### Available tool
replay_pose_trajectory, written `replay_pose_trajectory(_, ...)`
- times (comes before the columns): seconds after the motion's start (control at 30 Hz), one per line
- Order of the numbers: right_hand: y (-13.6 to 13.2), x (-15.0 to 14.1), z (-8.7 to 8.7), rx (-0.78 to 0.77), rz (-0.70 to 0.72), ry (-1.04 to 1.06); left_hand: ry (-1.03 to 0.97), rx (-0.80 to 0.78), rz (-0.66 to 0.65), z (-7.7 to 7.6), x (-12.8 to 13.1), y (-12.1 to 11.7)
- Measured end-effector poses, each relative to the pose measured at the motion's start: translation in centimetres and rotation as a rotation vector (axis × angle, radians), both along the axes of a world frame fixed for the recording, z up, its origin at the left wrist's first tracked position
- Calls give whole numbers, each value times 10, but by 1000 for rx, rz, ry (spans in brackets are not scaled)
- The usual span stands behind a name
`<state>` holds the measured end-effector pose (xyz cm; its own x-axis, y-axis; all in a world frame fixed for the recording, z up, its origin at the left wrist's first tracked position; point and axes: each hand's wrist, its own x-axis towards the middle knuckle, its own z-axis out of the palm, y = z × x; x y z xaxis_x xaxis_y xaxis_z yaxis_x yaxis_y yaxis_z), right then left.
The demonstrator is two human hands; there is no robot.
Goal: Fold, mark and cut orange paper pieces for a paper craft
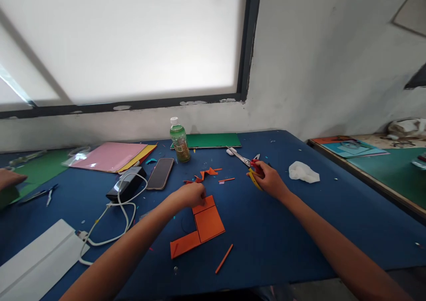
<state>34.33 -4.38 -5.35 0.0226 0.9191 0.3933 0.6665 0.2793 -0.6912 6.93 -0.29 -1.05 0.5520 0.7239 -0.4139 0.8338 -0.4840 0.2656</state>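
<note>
My left hand (192, 196) is closed, its fingers at the far end of a piece of orange paper (210, 224) marked with dark lines. That paper lies flat on the blue table and has a stepped outline. In my right hand (268, 180) is a pair of scissors (245, 160) with red and yellow handles, blades pointing away to the left and slightly apart. Crumpled orange scraps (209, 172) lie just beyond my left hand. One thin orange strip (224, 259) rests nearer me; another strip (226, 180) lies between my hands.
A bottle (180, 141) stands by a green board (214, 140) at the back. Leftward are a phone (160, 173), a black box (128, 183) with a white cable (103, 242), and coloured sheets (108, 155). A crumpled tissue (303, 172) lies right. Another person's hand (9, 179) shows far left.
</note>
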Motion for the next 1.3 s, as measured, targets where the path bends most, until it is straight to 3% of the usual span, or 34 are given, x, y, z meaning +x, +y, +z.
replay_pose_trajectory(0.13, -2, -16, 7, -83, 164, 233, -242, 109, 95, 23, -18, 10)
replay_pose_trajectory(0.27, -7, -35, 15, -146, 312, 399, -569, 297, 313, 39, -38, 12)
replay_pose_trajectory(0.4, -17, -55, 19, -208, 471, 443, -883, 353, 556, 32, -47, 6)
replay_pose_trajectory(0.53, -28, -76, 15, -375, 617, 467, -1184, 224, 687, 21, -46, -4)
replay_pose_trajectory(0.63, -33, -89, 11, -472, 564, 451, -1362, 119, 736, 21, -45, -12)
replay_pose_trajectory(0.87, -37, -96, 8, -559, 403, 169, -1664, 7, 877, 16, -43, -30)
replay_pose_trajectory(1.07, -43, -98, 10, -607, 389, 140, -1702, -130, 849, 5, -37, -39)
replay_pose_trajectory(1.3, -50, -104, 19, -755, 507, 210, -1624, 39, 673, 12, -40, -56)
